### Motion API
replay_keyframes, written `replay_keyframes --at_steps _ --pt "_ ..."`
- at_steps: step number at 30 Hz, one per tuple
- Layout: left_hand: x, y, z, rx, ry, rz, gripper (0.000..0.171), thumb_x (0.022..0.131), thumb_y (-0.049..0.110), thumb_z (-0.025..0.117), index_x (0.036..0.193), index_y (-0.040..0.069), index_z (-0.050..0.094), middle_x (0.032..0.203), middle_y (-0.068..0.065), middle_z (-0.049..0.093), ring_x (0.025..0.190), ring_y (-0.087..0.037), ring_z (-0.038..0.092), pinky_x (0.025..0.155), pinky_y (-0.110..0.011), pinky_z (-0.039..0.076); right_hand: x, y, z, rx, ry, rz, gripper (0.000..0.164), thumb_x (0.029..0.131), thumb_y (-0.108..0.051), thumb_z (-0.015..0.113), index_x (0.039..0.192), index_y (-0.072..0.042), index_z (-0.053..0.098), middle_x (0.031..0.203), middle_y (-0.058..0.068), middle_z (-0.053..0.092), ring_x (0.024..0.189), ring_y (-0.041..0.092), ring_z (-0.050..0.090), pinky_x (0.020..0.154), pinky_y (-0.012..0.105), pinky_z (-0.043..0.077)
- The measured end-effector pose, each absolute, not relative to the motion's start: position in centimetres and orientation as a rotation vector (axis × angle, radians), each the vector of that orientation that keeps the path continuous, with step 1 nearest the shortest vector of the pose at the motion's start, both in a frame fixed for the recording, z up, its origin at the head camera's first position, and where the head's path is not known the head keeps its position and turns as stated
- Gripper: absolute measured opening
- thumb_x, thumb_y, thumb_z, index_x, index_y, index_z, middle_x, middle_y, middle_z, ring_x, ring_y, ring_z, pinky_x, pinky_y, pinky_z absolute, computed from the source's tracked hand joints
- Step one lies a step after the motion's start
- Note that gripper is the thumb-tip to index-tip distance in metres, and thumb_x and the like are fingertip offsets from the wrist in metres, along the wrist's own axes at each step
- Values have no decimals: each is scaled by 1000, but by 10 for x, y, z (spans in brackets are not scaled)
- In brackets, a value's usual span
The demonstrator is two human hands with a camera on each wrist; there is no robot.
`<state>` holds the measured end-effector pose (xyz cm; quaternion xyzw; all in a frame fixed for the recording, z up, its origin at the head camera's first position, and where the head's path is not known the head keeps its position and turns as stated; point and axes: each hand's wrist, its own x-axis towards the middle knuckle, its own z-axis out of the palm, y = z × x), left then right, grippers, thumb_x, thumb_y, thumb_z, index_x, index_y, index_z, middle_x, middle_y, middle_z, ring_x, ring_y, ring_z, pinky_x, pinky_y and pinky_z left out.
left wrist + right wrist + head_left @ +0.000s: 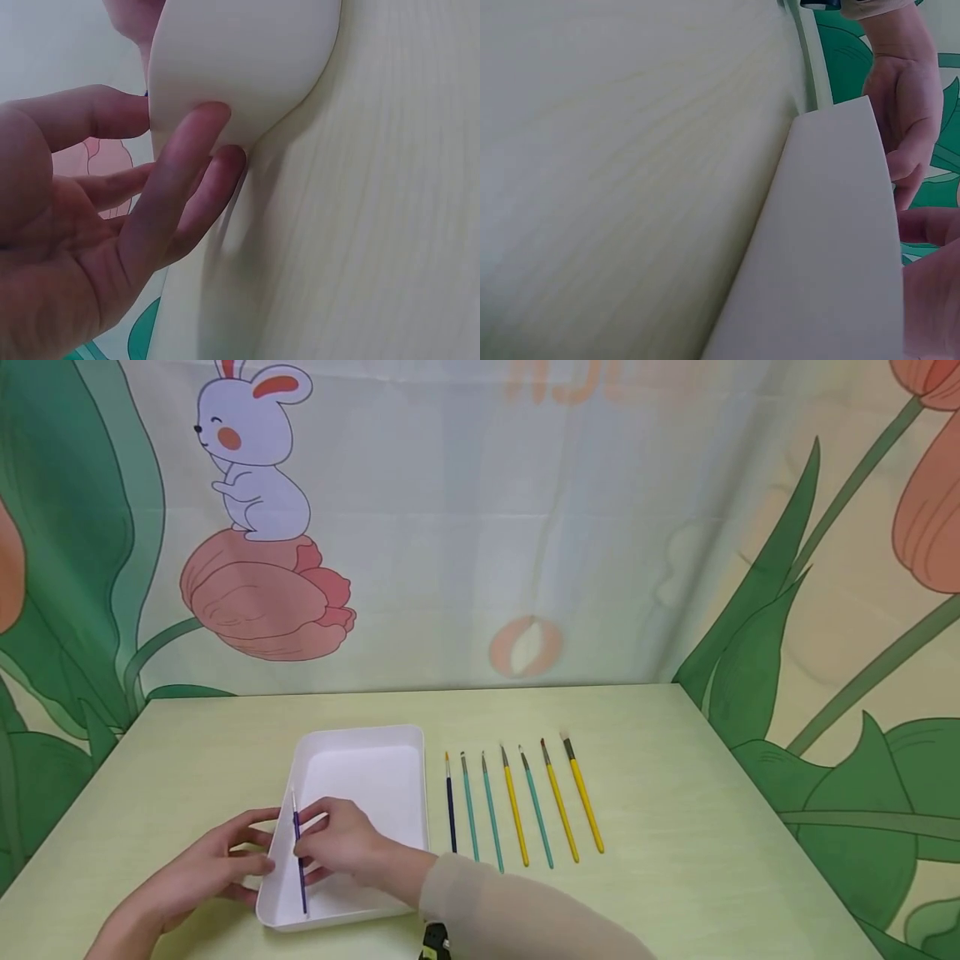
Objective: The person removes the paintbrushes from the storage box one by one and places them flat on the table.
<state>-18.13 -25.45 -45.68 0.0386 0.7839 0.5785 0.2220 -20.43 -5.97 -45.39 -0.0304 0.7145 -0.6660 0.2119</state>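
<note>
My right hand reaches into the white tray and pinches a thin purple paintbrush. The brush lies along the tray's left side, bristles toward the back. Close by, my left hand rests its fingertips against the outside of the tray's left wall. The left wrist view shows the left hand with relaxed fingers touching that tray wall. From the right wrist view, the tray's outer wall hides most of the right hand.
Right of the tray lies a row of several paintbrushes: a dark blue one, teal ones such as this teal brush, and yellow ones such as this yellow brush. A printed curtain hangs behind the pale wooden table.
</note>
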Motion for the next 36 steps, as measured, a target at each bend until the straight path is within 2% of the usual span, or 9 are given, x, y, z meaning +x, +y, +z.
replay_keyframes --at_steps 5,16,36 --pt "-183 -254 -456 77 2184 1585 72 97 5 64 156 -3 25 134 -28 47 104 -32 61 76 -48 62 -204 -48 -447 -135 1958 -1859 30 83 15 65 103 -7 62 87 13 63 65 22 66 52 39 61" --pt "-185 -256 -455 72 2211 1559 73 96 4 64 157 -4 24 136 -30 47 104 -32 62 75 -48 62 -204 -18 -429 -188 2003 -1819 28 87 11 68 107 -6 62 89 9 60 65 20 66 50 37 60" --pt "-183 -269 -453 96 2246 1561 73 95 2 62 156 -6 24 135 -30 46 102 -31 62 73 -46 61 -219 45 -433 -221 2053 -1806 31 94 3 68 123 -2 59 99 10 59 74 21 67 58 38 62"
